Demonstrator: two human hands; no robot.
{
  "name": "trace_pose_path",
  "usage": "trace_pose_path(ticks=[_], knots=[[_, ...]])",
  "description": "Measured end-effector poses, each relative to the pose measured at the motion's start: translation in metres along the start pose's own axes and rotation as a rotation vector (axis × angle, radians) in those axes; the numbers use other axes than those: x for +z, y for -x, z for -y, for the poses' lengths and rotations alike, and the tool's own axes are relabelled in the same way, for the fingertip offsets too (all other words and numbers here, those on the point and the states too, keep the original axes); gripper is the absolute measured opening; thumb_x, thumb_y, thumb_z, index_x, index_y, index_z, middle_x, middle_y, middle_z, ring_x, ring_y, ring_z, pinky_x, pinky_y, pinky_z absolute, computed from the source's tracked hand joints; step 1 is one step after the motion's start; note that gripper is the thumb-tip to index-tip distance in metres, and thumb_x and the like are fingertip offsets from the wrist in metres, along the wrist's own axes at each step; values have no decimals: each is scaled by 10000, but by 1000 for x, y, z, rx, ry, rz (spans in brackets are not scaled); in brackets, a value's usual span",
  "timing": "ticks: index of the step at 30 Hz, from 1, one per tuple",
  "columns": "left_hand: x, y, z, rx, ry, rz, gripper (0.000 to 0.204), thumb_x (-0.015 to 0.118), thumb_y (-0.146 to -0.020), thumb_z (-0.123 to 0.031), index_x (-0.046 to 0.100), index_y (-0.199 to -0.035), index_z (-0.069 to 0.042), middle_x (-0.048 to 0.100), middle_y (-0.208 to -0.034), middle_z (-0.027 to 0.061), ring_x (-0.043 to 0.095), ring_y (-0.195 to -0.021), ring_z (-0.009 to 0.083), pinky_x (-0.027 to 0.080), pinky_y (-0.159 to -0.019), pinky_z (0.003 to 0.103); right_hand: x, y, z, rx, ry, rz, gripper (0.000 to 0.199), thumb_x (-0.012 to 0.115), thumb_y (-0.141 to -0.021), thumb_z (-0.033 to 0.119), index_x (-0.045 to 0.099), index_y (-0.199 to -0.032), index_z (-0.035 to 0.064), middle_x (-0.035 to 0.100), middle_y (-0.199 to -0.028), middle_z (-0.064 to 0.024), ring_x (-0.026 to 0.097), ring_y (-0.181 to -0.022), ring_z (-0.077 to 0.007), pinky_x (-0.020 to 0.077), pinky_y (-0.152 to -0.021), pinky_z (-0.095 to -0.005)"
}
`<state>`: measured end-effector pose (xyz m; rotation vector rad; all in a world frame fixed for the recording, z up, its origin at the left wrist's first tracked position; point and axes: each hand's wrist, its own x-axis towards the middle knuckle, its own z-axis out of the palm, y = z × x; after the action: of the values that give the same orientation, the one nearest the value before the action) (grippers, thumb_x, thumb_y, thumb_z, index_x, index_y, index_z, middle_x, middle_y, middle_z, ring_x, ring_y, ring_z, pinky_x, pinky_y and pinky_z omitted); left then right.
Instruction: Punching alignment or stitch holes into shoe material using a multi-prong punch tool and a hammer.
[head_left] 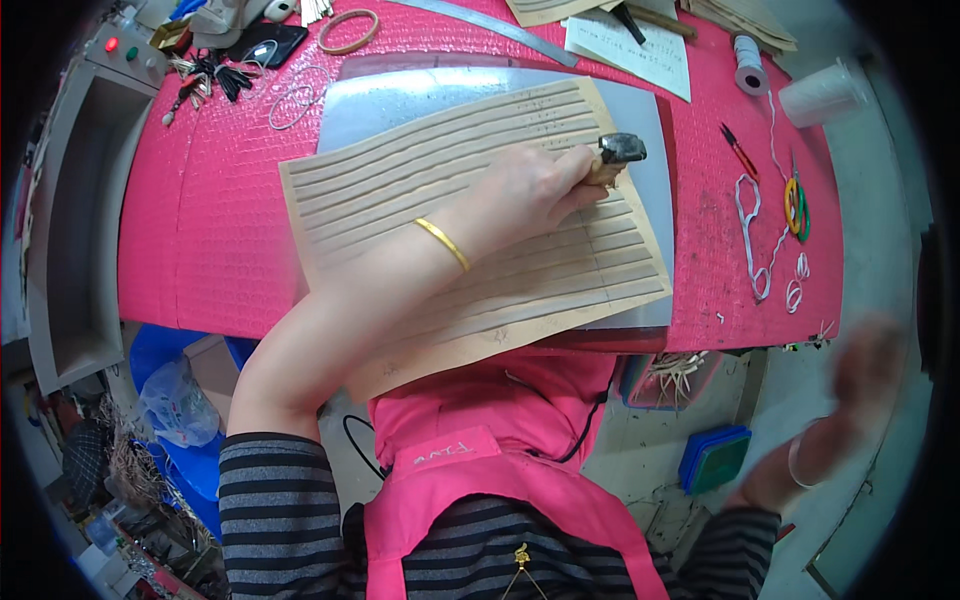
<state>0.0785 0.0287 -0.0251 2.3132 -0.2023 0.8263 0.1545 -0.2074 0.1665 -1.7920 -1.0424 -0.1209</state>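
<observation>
My left hand [535,190] is closed around a small tool [622,149] with a dark shiny head and a tan, wood-like body; its exact kind I cannot make out. It rests over a tan sheet [400,190] covered with parallel raised strips. Under that sheet lies a pale smooth board [375,105] on the pink table cover. Out to the right, past the table's edge, my right hand [865,370] is smeared by motion, so its fingers cannot be read.
At the right lie yellow-and-green-handled scissors [796,208], red-handled snips [740,155], white cord [750,240], a spool [748,65] and a clear plastic cup [825,95]. A metal ruler [490,30] stretches along the far side. A grey box [75,230] stands left.
</observation>
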Motion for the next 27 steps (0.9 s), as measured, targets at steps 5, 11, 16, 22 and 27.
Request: trace_pose_path(ticks=[5,11,16,22,27], knots=[[-4,11,-3,29,-69,41,242,627,-724,-159,420,-699,-37,499,-572,127,519,-499,290,403,-427,357,3,46,-21,479,274,410,470,509,-734,37,415,-1190,-29,568,-1031,-164,551,-884,-157,400,-805,-275],[-9,1,-7,7,35,33,205,621,-737,-118,445,-722,-14,545,-619,120,555,-529,246,429,-455,302,43,64,-67,510,335,501,444,507,-756,35,441,-1193,76,350,-623,-71,300,-500,-62,295,-443,-216],[-10,4,-10,-363,409,-86,156,598,-743,-122,485,-771,-18,531,-592,135,525,-529,280,402,-475,332,42,68,-82,450,261,472,461,516,-745,26,430,-1197,51,356,-629,-63,316,-520,-71,306,-464,-218],[-7,5,-8,-309,209,45,183,604,-740,-145,470,-756,-21,516,-581,140,517,-531,298,392,-477,357,39,68,-83,523,270,504,466,520,-735,18,425,-1192,18,434,-654,-125,362,-551,-63,341,-511,-201],[-7,5,-10,-230,131,58,214,608,-739,-163,445,-728,-25,514,-575,136,510,-493,300,383,-449,369,39,72,-92,478,233,484,467,521,-733,22,424,-1190,11,469,-668,-128,364,-551,-67,332,-507,-208]])
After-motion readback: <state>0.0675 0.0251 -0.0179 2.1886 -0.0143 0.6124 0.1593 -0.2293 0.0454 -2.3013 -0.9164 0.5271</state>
